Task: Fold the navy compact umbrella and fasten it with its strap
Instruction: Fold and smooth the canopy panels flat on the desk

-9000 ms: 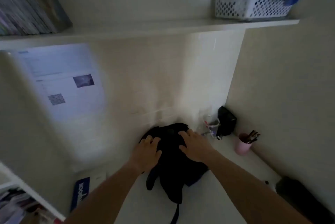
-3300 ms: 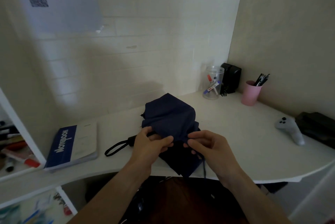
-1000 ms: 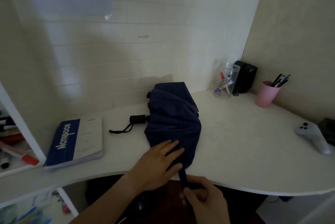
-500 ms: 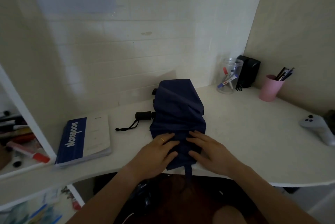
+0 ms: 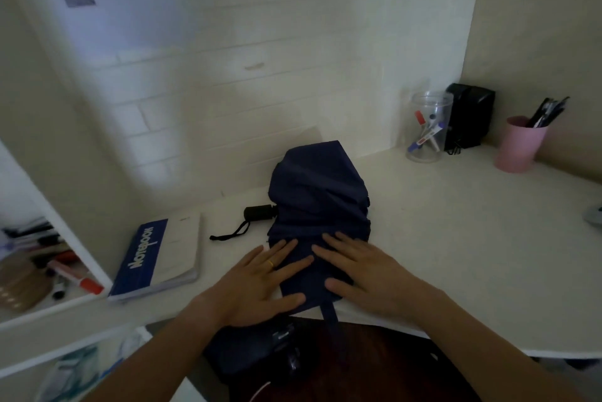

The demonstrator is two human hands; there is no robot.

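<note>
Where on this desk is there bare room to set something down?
The widest bare patch lies right of the umbrella, bounded behind by the clear jar and pink cup. A narrow strip separates the notebook from the umbrella, partly taken by its wrist loop. The back right corner is crowded.
</note>
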